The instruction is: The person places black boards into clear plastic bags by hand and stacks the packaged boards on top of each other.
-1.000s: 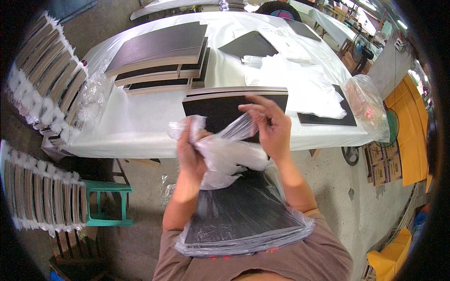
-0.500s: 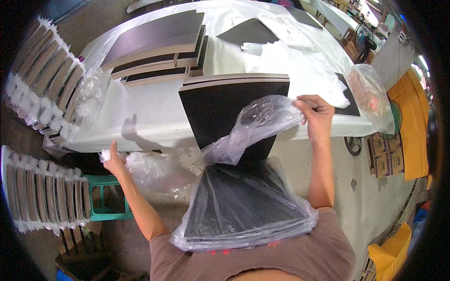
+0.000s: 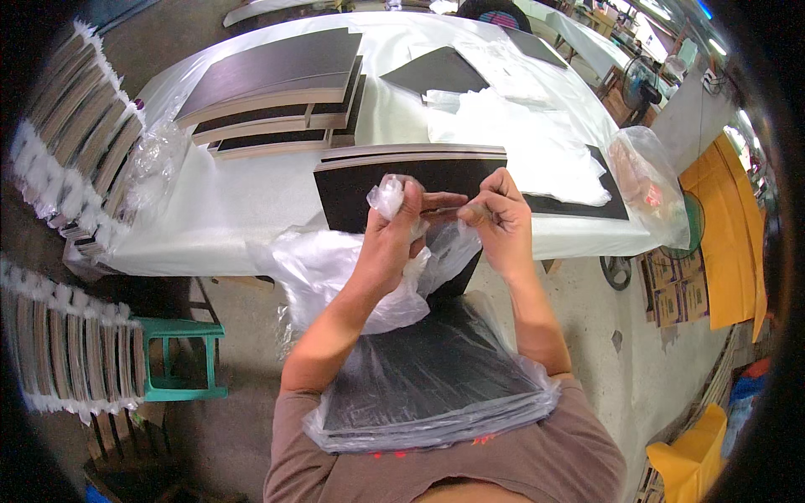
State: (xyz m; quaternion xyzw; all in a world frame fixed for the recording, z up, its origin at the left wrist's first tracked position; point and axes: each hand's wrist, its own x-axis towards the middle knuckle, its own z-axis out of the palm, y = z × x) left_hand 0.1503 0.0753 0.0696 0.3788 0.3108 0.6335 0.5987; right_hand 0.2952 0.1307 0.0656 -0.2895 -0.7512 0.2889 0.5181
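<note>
A stack of black boards [image 3: 428, 369] lies in a clear plastic bag against my torso. The bag's loose mouth [image 3: 327, 268] rises crumpled toward my hands. My left hand [image 3: 392, 230] grips a bunched part of that plastic, a wad showing above the thumb, with its index finger stretched toward the other hand. Close on its right, my right hand [image 3: 505, 220] pinches a strand of the same plastic between thumb and fingers. Just behind both hands, unwrapped black boards [image 3: 335, 180] stand upright against the table edge, partly covered by the hands and bag.
On the white-covered table [image 3: 226, 210] lies a pile of black boards [image 3: 268, 71], with loose white plastic sheets [image 3: 511, 142] farther right. Wrapped stacks [image 3: 80, 352] stand at the left by a green stool [image 3: 180, 329]. A fan [image 3: 641, 84] and cartons [image 3: 677, 289] are at the right.
My left hand has swung from far left in to the middle, bringing its end of the plastic. The right hand has come down and left, so both hands now meet before the standing boards.
</note>
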